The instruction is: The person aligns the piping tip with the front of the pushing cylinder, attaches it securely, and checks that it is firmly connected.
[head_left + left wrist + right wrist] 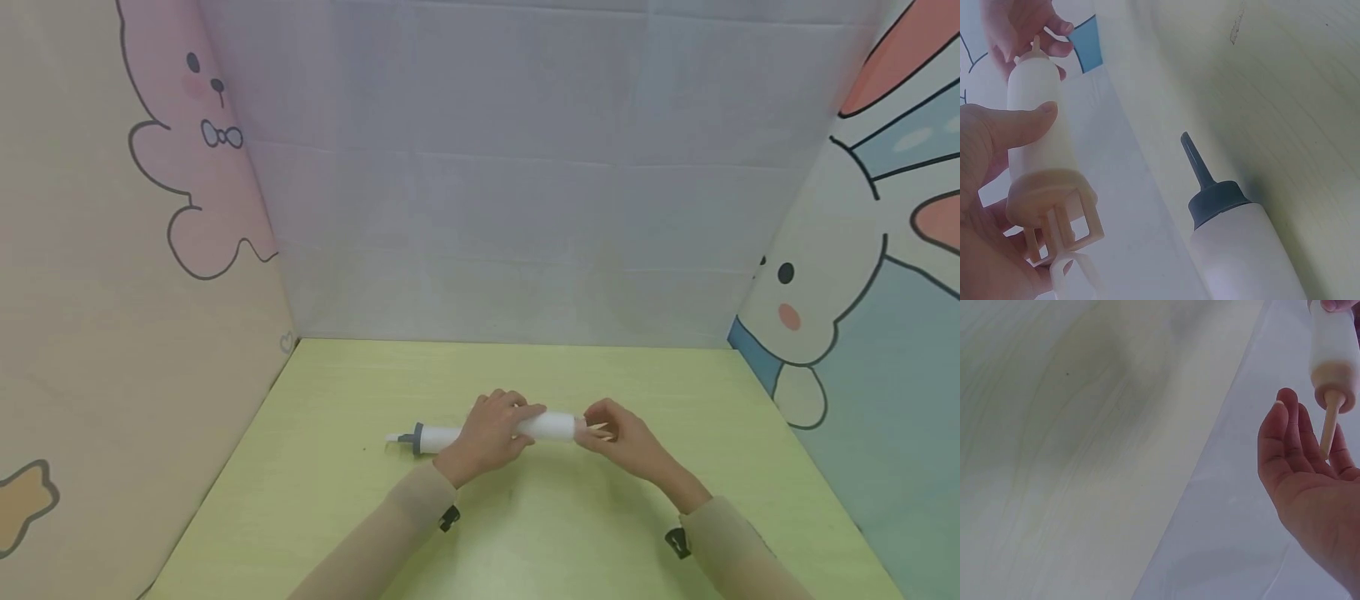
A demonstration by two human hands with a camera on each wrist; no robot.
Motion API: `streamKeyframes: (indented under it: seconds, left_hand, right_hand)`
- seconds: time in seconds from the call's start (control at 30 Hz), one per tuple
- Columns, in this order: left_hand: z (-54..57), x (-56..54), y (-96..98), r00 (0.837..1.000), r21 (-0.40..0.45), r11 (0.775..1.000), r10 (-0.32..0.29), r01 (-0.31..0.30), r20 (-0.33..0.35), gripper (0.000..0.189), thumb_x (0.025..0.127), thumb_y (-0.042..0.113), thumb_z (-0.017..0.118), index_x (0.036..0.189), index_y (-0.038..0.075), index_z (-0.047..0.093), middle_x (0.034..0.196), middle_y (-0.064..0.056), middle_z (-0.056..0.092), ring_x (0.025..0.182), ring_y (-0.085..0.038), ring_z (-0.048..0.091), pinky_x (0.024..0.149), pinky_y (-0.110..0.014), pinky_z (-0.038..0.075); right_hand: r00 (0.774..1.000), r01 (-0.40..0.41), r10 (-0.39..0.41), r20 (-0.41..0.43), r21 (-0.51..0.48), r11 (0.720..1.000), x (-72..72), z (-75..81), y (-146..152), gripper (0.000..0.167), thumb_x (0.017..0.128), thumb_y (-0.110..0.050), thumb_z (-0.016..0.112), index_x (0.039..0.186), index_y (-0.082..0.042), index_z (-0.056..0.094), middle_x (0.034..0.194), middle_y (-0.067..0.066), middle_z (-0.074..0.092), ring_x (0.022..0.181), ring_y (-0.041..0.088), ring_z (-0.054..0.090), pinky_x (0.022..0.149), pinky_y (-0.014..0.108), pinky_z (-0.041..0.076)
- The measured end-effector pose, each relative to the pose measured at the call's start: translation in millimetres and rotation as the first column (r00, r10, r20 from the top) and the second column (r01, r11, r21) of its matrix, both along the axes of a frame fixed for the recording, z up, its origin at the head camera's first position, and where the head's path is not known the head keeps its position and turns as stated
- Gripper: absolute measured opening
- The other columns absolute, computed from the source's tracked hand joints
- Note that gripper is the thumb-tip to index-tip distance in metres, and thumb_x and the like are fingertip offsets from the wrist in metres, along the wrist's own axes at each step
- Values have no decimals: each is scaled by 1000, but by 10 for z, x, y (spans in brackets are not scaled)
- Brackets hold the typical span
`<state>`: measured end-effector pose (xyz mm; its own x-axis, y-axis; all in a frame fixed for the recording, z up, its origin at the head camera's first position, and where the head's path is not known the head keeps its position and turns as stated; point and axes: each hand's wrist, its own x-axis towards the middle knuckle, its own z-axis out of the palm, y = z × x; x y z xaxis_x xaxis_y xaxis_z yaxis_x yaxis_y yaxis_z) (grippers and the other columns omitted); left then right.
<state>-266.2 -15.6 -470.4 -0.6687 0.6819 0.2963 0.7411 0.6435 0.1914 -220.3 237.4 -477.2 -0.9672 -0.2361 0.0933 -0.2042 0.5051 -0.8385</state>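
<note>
My left hand [491, 429] grips a white cylindrical bottle [551, 426] around its body, thumb laid along the side. In the left wrist view, one end of this bottle carries a beige collar with open loop-like frames [1063, 228]. From its other end sticks a slim beige nozzle [1331, 422]. My right hand [622, 437] is at that nozzle, fingers loosely bent around it without closing; whether they touch it is hard to tell. A second white bottle [440, 439] with a dark grey nozzle cap [1216, 200] lies beside the left hand, partly hidden behind it.
A pale yellow-green tabletop [360, 383] spreads under both hands. Behind it stands a whitish back wall [480, 208]. Side panels with cartoon animals close in the left [90, 250] and right [892, 350].
</note>
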Motion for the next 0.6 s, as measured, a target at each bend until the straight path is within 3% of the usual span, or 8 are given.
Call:
streamKeyframes:
  seconds: [0.13,0.33,0.6]
  left_hand:
    - [-14,-7,-2,1000,10,1000,-3,3,2,48,82,31,76,128,26,62,110,2,62,96,-19,53,76,-37,44]
    - [-25,-8,-2,1000,16,1000,-7,7,-1,48,81,31,77,128,25,63,109,2,62,96,-19,53,76,-37,43]
    - [-32,6,-5,1000,8,1000,-11,11,-8,49,82,31,76,129,26,62,110,2,61,97,-19,53,75,-36,43]
  right_hand:
    - [998,-32,32,-47,-6,999,2,5,1,41,81,-16,78,112,-6,53,109,11,59,96,30,64,71,33,53]
    - [997,-53,53,-54,-2,999,-16,-10,-6,40,80,-2,76,111,-9,53,109,10,59,96,28,63,72,32,53]
    - [996,-74,74,-45,-9,997,-17,-31,-12,34,82,-3,74,109,-8,54,106,9,60,94,29,63,73,33,53]
